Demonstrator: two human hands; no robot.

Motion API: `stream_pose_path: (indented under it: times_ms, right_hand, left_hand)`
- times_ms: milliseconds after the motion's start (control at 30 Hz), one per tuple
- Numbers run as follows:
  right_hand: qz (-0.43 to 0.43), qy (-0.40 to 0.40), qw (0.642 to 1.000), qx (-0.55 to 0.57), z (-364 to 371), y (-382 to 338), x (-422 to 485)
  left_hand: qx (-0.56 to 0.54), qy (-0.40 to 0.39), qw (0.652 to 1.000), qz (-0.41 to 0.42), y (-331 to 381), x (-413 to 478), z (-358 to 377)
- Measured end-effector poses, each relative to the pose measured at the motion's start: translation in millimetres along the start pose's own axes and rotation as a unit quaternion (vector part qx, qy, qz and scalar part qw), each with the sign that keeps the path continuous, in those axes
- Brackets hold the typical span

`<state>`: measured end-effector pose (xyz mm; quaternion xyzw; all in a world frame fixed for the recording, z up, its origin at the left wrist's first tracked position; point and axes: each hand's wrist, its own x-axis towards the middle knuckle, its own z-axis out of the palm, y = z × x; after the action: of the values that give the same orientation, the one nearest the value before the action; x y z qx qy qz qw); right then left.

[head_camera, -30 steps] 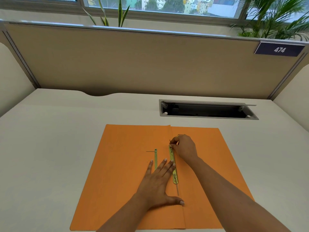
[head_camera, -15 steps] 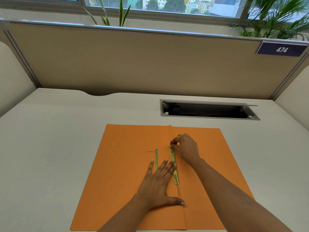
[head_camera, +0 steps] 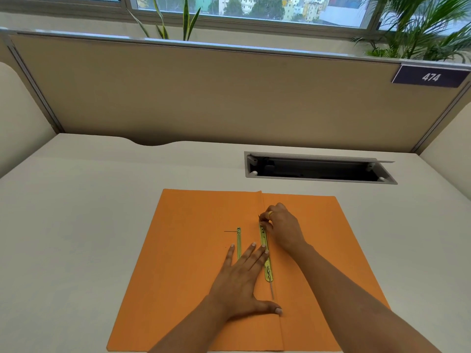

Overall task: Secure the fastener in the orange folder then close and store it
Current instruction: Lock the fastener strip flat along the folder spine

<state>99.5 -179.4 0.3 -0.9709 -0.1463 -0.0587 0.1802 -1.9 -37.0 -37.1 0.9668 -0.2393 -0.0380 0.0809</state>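
The orange folder (head_camera: 193, 245) lies open and flat on the white desk, its fold running away from me. A brass fastener bar (head_camera: 265, 253) lies along the fold, with a thin prong sticking out at its near end. A second, narrower brass strip (head_camera: 238, 240) lies just left of it. My left hand (head_camera: 242, 281) rests flat on the left leaf, fingers spread, fingertips touching both strips. My right hand (head_camera: 281, 225) pinches the upright prong at the far end of the fastener bar.
The white desk (head_camera: 76, 225) reaches to a beige partition at the back. An open cable tray slot (head_camera: 318, 169) is cut into the desk behind the folder on the right. Plants stand behind the partition by the window.
Almost nothing has moved. My right hand's fingers stay at the far end of the fastener, and my left hand stays flat on the folder.
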Motion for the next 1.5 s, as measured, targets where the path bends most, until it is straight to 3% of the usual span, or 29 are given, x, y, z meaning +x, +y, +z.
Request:
stream_pose_path:
  times_ms: [267,467,667,1000,1267,1500]
  right_hand:
    - [-0.083,-0.059,0.993,-0.064,-11,0,8]
    - [-0.096,-0.077,0.989,-0.077,-11,-3,12]
    - [-0.058,-0.077,0.994,-0.054,-10,-4,14]
    - [0.114,-0.059,0.986,0.102,-1,2,10]
    - [0.094,-0.079,0.987,0.099,1,3,3]
    - [0.126,-0.061,0.982,0.130,1,4,-11]
  left_hand:
    - [0.001,0.000,1.000,0.004,1,0,-2]
    - [-0.027,0.004,0.999,0.027,-1,0,1]
    - [-0.009,-0.007,1.000,0.015,0,1,0]
    - [-0.009,-0.008,1.000,-0.001,0,0,0]
    - [-0.016,-0.010,1.000,-0.006,2,0,-2]
    - [-0.036,-0.021,0.999,0.009,0,-3,-1]
